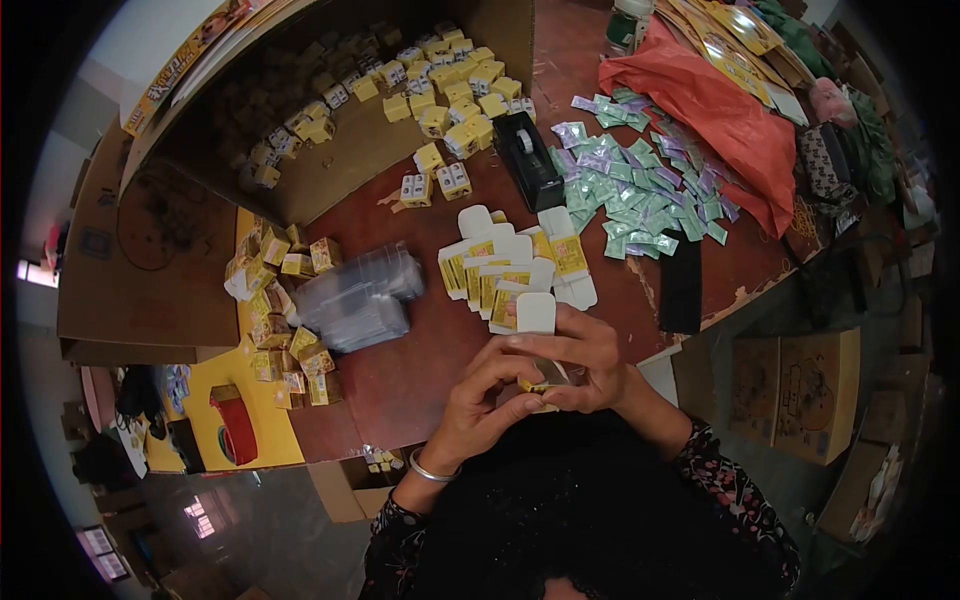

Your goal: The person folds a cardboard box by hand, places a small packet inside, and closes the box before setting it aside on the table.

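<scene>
Close to my body, both hands hold a small yellow-and-white carton [548,373] between them. My left hand [488,393] pinches its left side with thumb and fingers. My right hand [588,362] is curled around its right side, and the fingers partly hide the carton. Just beyond my fingertips lies a fanned stack of flat, unfolded yellow-and-white cartons [505,272]. Left of these is a pile of clear plastic packs [362,300]. Many small green and purple sachets [640,190] are heaped to the upper right.
A black tape dispenser [528,165] stands behind the flat cartons. Small yellow boxes [440,95] fill part of a large open cardboard box [340,165]. More folded boxes [285,320] are piled at left. A red plastic bag [715,125] and a dark flat object [681,290] lie at right.
</scene>
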`<state>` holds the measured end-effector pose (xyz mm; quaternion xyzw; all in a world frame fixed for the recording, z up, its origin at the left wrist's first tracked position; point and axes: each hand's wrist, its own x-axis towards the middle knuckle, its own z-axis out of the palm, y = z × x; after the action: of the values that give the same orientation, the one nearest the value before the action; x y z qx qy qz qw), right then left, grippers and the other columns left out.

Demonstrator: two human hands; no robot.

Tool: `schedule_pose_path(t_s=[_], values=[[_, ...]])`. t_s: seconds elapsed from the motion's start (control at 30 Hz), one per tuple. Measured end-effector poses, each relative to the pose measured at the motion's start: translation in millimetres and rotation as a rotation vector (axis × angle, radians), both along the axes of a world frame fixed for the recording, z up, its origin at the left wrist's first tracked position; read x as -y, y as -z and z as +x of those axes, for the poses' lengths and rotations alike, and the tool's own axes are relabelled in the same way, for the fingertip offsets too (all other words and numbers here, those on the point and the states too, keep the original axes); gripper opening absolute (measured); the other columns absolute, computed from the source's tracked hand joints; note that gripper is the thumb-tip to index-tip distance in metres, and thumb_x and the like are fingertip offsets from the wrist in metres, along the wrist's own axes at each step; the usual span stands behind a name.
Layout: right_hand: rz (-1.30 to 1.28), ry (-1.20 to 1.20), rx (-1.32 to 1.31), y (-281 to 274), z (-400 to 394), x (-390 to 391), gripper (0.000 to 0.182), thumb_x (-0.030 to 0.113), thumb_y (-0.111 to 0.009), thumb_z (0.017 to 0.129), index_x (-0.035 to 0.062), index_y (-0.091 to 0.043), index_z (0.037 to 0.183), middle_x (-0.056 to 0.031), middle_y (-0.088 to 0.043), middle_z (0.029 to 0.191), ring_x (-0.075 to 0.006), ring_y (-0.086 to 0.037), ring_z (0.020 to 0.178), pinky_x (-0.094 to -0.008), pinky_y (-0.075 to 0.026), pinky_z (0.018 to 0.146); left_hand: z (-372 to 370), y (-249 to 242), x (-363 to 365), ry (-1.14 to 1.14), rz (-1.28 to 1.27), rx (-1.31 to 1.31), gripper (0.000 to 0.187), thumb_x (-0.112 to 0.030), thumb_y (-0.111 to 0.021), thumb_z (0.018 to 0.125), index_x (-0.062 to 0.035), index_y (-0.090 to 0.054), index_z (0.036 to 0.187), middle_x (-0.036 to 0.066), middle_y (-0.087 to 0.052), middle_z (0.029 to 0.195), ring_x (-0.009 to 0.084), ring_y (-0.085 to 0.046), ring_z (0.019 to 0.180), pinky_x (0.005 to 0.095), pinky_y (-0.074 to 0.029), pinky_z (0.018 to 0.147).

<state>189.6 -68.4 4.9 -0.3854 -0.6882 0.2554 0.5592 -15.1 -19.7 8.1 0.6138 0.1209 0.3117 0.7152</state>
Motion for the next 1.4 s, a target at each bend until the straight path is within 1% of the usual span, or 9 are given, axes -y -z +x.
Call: schedule_pose_path(t_s=[0.27,0.4,0.47,0.67,0.77,0.87,1.17,1.27,1.4], values=[[0.155,0.047,0.213,-18,4,-9,0.034,0.027,-0.069,0.095,-0.0013,-0.075,0.113,-0.0217,-0.066,0.129,-0.0408,-0.061,0.126,-0.047,-0.052,0.101,7,4,8,-0.083,-0.098,0.136,0.032,0.002,-0.07,0.094,-0.0058,-0.047,0.115,0.012,-0.047,0.125,0.0144,-0.055,0.103,0.0274,-0.05,0.086],[0.091,-0.007,0.121,-16,1,-7,0.029,0.021,-0.073,0.092,-0.0008,-0.076,0.111,-0.017,-0.071,0.123,-0.0384,-0.061,0.126,-0.0456,-0.053,0.102,8,3,2,-0.106,-0.071,0.16,0.038,0.004,-0.067,0.095,-0.0074,-0.036,0.115,0.013,-0.047,0.127,0.0163,-0.055,0.109,0.0291,-0.05,0.092],[-0.044,0.013,-0.006,-17,-6,-2,0.03,0.018,-0.077,0.089,-0.0009,-0.075,0.112,-0.0156,-0.073,0.119,-0.037,-0.062,0.127,-0.0443,-0.053,0.102,8,1,4,-0.111,-0.157,0.149,0.038,0.004,-0.067,0.095,-0.0068,-0.036,0.115,0.014,-0.047,0.13,0.0177,-0.055,0.113,0.0309,-0.051,0.096],[0.019,-0.15,-0.166,-6,2,-6,0.032,0.011,-0.082,0.083,-0.0013,-0.073,0.111,-0.0178,-0.073,0.117,-0.0381,-0.059,0.13,-0.0483,-0.049,0.107,4,0,3,-0.112,-0.213,0.136,0.038,0.002,-0.068,0.095,-0.006,-0.036,0.114,0.019,-0.046,0.141,0.0213,-0.054,0.125,0.0343,-0.05,0.102],[-0.083,-0.088,-0.339,-12,-7,-1,0.03,0.02,-0.083,0.085,-0.0015,-0.074,0.105,-0.0181,-0.074,0.113,-0.0404,-0.059,0.128,-0.0515,-0.045,0.11,4,-2,1,-0.12,-0.197,0.138,0.038,0.001,-0.068,0.095,-0.0057,-0.036,0.114,0.021,-0.046,0.144,0.0221,-0.054,0.128,0.0348,-0.049,0.103],[-0.245,-0.095,-0.409,-19,-10,0,0.027,0.01,-0.083,0.083,-0.0015,-0.074,0.106,-0.018,-0.074,0.116,-0.0385,-0.06,0.128,-0.0506,-0.044,0.111,1,-1,0,-0.131,-0.185,0.115,0.038,0.0,-0.069,0.095,-0.0054,-0.037,0.114,0.022,-0.046,0.145,0.0222,-0.054,0.128,0.0348,-0.049,0.104],[-0.222,-0.04,-0.048,-32,3,-2,0.033,0.0,-0.076,0.084,0.0001,-0.073,0.117,-0.0151,-0.072,0.125,-0.0332,-0.063,0.126,-0.046,-0.047,0.11,-4,1,0,-0.18,-0.089,-0.009,0.038,-0.001,-0.07,0.095,-0.0054,-0.039,0.115,0.022,-0.047,0.146,0.0205,-0.054,0.127,0.0343,-0.047,0.104],[-0.315,-0.045,-0.223,-37,2,-3,0.03,-0.003,-0.078,0.08,-0.0024,-0.076,0.11,-0.0191,-0.074,0.116,-0.0372,-0.065,0.121,-0.0522,-0.044,0.113,-4,-4,-1,-0.159,-0.122,-0.034,0.038,-0.004,-0.071,0.095,-0.0052,-0.04,0.116,0.022,-0.048,0.146,0.0198,-0.052,0.128,0.0345,-0.044,0.107],[-0.331,-0.08,-0.218,-34,5,-3,0.023,-0.003,-0.075,0.083,-0.0011,-0.076,0.107,-0.0166,-0.073,0.12,-0.0338,-0.064,0.124,-0.0476,-0.046,0.111,-2,-7,1,-0.168,-0.133,-0.04,0.039,0.004,-0.068,0.094,-0.0054,-0.038,0.116,0.023,-0.048,0.145,0.0196,-0.057,0.121,0.0312,-0.052,0.096]])
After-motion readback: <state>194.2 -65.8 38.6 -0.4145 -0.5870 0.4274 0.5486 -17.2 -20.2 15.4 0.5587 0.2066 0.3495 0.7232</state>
